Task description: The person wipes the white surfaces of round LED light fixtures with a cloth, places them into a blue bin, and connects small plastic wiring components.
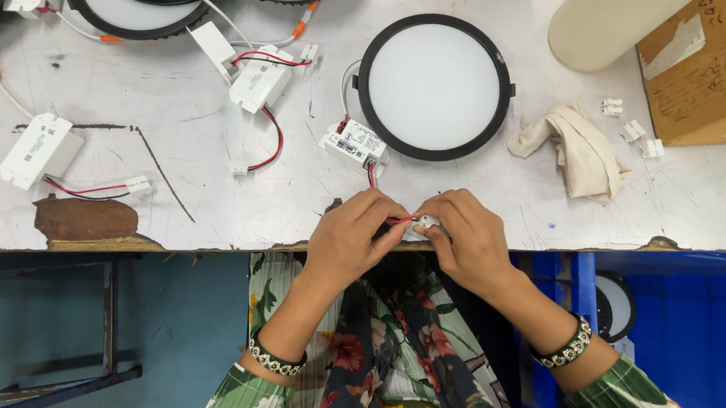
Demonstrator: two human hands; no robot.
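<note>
Both hands meet at the near edge of the worktop (204,125), close to my flowery clothes. My left hand (349,235) pinches the thin red wires (400,221) with its fingertips. My right hand (469,245) is closed around a small white plug (422,231) at the end of those wires. The wires run up to a little white box (354,144), which sits touching a round white lamp (434,87) with a black ring. A crumpled cloth (577,149) lies just right of the lamp. More round lamps (126,5) and white boxes (39,151) lie on the left.
</note>
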